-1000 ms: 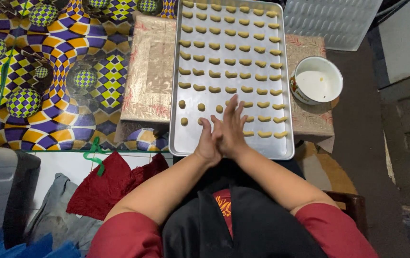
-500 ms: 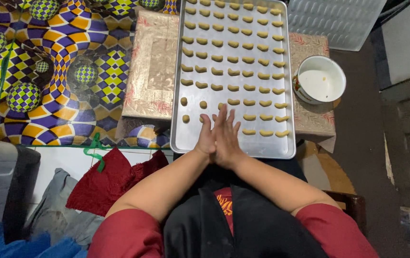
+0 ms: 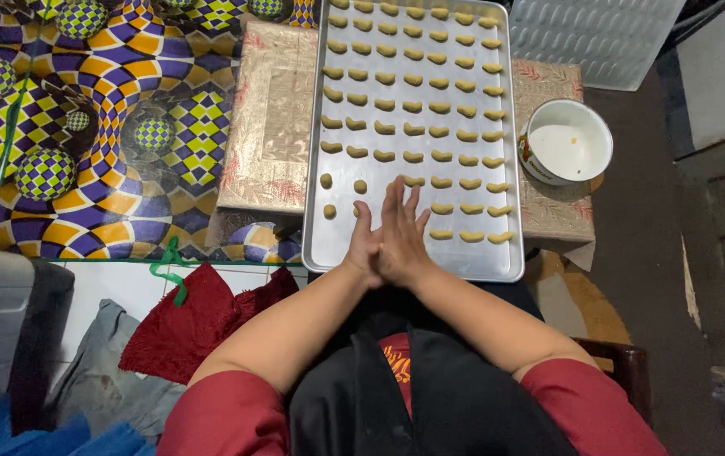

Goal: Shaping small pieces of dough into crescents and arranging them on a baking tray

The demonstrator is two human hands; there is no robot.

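Here the two hands are pressed palm to palm over the near end of a metal baking tray [image 3: 320,245], the left hand [image 3: 365,245] partly tucked under the right hand [image 3: 400,232], fingers straight and pointing away from the body. Whether a bit of dough lies between the palms cannot be told; nothing shows past their edges. The tray lies lengthwise in front of the person, resting on a gold-patterned box [image 3: 265,118] that sticks out on both sides of it. Rows of small curved dough pieces [image 3: 413,105] fill most of the tray, running from the far end down to just beside the fingertips on the right. On the bare near-left part of the tray sit three small dough balls [image 3: 326,181], close to the left hand but not touching it. To the right of the tray, on the same box, stands a white enamel bowl [image 3: 567,143] with a white inside. A cloth with a purple, yellow and orange checker pattern [image 3: 84,127] spreads to the left. Nearer the person on the left lies a dark red towel [image 3: 202,325] beside some grey fabric [image 3: 101,380].
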